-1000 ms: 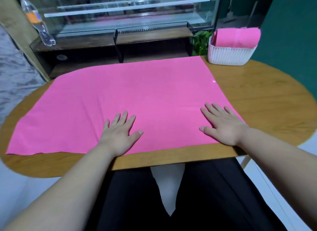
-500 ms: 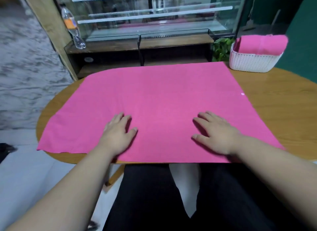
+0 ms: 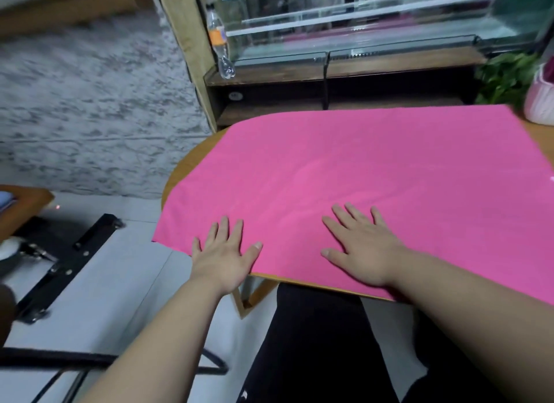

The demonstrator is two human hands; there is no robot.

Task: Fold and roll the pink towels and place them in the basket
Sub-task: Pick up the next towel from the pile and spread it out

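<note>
A large pink towel [image 3: 359, 175] lies spread flat over the wooden table [image 3: 183, 169]. My left hand [image 3: 223, 252] rests flat on its near left corner with the fingers straight and spread. About a hand's width to the right, my right hand [image 3: 359, 246] lies flat on the towel near the front edge, fingers spread too. The white basket [image 3: 541, 103] shows only partly at the far right edge, with something pink inside it.
Behind the table stands a glass display case on a dark wooden shelf [image 3: 344, 70], with a plastic bottle [image 3: 220, 43] at its left end. A green plant [image 3: 506, 76] sits by the basket. Black metal frames [image 3: 69, 261] lie on the floor at left.
My view has swung left, so the basket has slid to the right edge. Both hands have slid left along the towel's near edge, and their fingers are flat and spread again.
</note>
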